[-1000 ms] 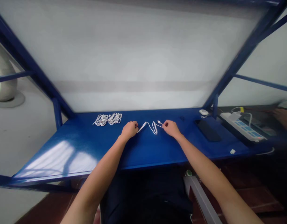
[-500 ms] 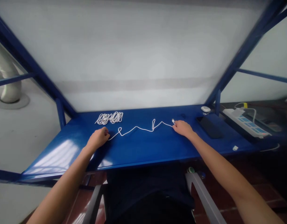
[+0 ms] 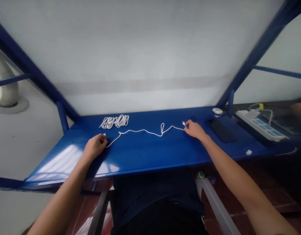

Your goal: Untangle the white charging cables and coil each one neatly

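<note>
Room to pass on blue tabletop (image 3: pixel 150 156) below white cable (image 3: pixel 140 131), lower middle of frame. Black phone (image 3: pixel 221 130) blocks just right of right hand (image 3: pixel 194 129); coiled cable (image 3: pixel 114 121) lies above left hand (image 3: pixel 94 147).

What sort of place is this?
Probably a workshop or electronics work area: a blue metal workbench, a white cable stretched out beside coiled cables on top, and a power strip at the bench's right end.
</note>
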The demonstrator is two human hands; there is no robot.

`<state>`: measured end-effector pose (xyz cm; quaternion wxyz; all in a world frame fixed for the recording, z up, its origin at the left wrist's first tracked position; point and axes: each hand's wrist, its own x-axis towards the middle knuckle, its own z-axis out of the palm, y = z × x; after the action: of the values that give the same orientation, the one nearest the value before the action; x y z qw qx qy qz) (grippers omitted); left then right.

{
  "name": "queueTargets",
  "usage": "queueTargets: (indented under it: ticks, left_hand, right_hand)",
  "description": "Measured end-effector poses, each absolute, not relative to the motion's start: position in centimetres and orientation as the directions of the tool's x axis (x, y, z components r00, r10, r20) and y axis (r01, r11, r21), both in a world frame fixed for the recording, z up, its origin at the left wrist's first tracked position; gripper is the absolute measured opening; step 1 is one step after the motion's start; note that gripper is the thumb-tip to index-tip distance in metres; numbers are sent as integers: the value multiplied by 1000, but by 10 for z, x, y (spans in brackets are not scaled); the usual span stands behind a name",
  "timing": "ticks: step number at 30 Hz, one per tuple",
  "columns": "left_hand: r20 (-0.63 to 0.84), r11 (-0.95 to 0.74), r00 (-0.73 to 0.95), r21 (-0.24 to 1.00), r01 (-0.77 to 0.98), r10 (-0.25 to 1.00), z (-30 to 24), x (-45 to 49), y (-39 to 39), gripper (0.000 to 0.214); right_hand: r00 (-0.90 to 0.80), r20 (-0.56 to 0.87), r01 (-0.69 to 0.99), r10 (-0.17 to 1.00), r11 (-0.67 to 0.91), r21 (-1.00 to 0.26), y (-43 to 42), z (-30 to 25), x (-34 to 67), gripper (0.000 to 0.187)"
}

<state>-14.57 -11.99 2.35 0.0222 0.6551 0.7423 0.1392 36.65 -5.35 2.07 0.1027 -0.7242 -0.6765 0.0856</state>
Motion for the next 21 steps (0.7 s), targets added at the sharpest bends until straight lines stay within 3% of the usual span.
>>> queueTargets:
  ticks: [5,10,16,21]
  left_hand:
    - [154,-113,76,249,962,985,21,-99,-100,20]
    - [159,-202,166,255,946,973,25,-72,-95,22]
    - [195,-190,141,258,947,971,18,-87,-95,25]
    - [243,-153,87,265,952,966,13,-121,-94,29]
  right_hand:
    - [-79,-1,927,997,74,-368,-52,24,362,28]
    - [-190,76,870,979,204,-448,-56,19,362,27]
    - [-179,224,852,958,265,-452,-55,8,371,20]
    - [-42,214,896,976,132,-425,-56,10,377,21]
